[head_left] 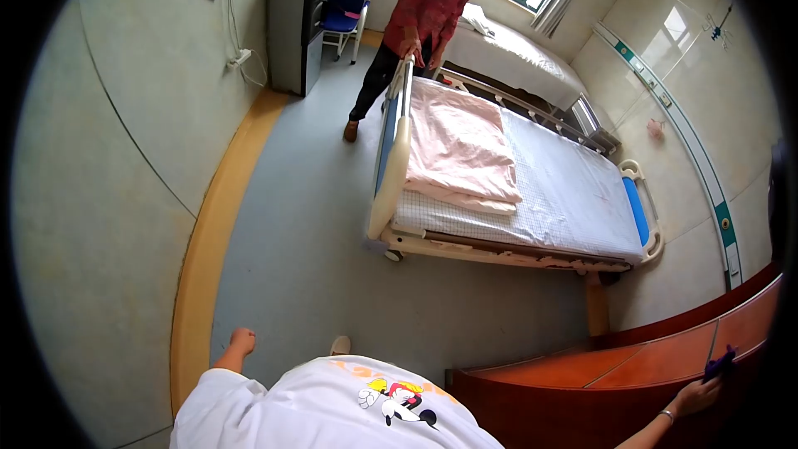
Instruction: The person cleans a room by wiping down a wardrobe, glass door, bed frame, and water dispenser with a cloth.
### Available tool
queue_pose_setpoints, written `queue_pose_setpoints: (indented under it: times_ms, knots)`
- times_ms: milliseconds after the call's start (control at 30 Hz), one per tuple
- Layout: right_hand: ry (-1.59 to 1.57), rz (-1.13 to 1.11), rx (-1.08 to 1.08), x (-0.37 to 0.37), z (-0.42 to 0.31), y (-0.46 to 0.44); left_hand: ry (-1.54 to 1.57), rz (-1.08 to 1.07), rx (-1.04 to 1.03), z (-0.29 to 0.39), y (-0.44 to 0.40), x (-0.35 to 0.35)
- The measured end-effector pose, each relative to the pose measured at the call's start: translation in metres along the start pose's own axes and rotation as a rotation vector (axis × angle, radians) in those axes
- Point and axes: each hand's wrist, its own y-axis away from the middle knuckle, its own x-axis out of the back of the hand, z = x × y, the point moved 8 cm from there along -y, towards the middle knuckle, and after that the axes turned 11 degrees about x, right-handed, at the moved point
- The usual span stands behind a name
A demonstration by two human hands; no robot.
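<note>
My left hand hangs over the grey floor at the lower left, its fingers curled in and nothing visible in them. At the lower right my right hand reaches over the reddish-brown wooden furniture. It grips a small dark purple item, possibly a cloth, whose kind I cannot make out. A bracelet circles the right wrist.
Ahead stands a hospital bed with a folded pink blanket. A person in a red top holds the bed's end rail. Behind are another bed, a blue chair and a dark cabinet.
</note>
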Motion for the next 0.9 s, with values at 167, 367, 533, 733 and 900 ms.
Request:
queue_pose_setpoints:
  times_ms: [167, 367, 533, 733, 900]
  knots:
    - [-0.052, 0.009, -0.043, 0.032, -0.052, 0.035, 0.156, -0.01, -0.114, 0.01, -0.041, -0.045]
    - [-1.479, -0.486, -0.86, -0.011, -0.235, 0.23, 0.621, -0.396, -0.133, 0.104, 0.027, -0.014]
    - [-1.832, -1.61, -0.89, 0.128, -0.473, 0.315, 1.008, -0.538, -0.697, 0.248, 0.17, 0.214]
    - [-2.429, -1.485, -0.21, 0.277, -0.642, 0.11, 1.003, -0.342, -1.539, 0.373, 0.43, 0.359]
    - [-2.456, -0.563, 0.178, 0.337, -0.698, -0.069, 1.481, 0.059, -1.296, 0.416, 0.437, 0.363]
